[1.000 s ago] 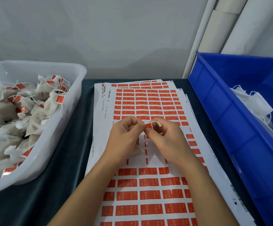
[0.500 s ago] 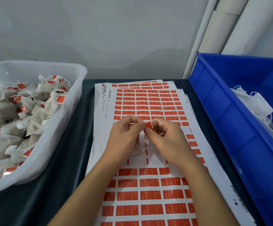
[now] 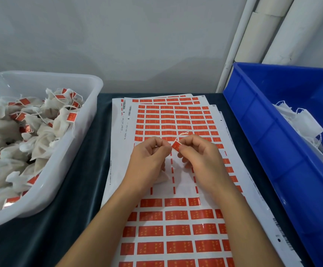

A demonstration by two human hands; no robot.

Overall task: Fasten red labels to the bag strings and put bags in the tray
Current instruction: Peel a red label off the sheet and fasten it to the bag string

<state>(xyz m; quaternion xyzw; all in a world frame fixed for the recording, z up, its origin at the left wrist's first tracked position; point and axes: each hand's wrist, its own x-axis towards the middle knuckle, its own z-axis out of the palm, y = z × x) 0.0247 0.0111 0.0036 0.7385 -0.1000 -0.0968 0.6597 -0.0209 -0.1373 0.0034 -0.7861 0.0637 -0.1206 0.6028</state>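
Observation:
My left hand (image 3: 149, 160) and my right hand (image 3: 201, 160) meet over the label sheets (image 3: 176, 218). Between their fingertips sits one small red label (image 3: 176, 146), pinched from both sides. A thin white string (image 3: 182, 134) loops up from the label. Under my left hand lies a small white bag (image 3: 161, 179), mostly hidden by the palm. The clear plastic tray (image 3: 91, 105) at the left holds several white bags with red labels on their strings.
A blue bin (image 3: 262, 132) at the right holds several unlabelled white bags (image 3: 303, 124). Label sheets are stacked fanwise on the dark table cloth (image 3: 91, 189), some rows peeled bare. White pipes stand behind the bin against the wall.
The red label now shows more fully between the fingertips and the string end has risen above it. Both hands have stayed in place.

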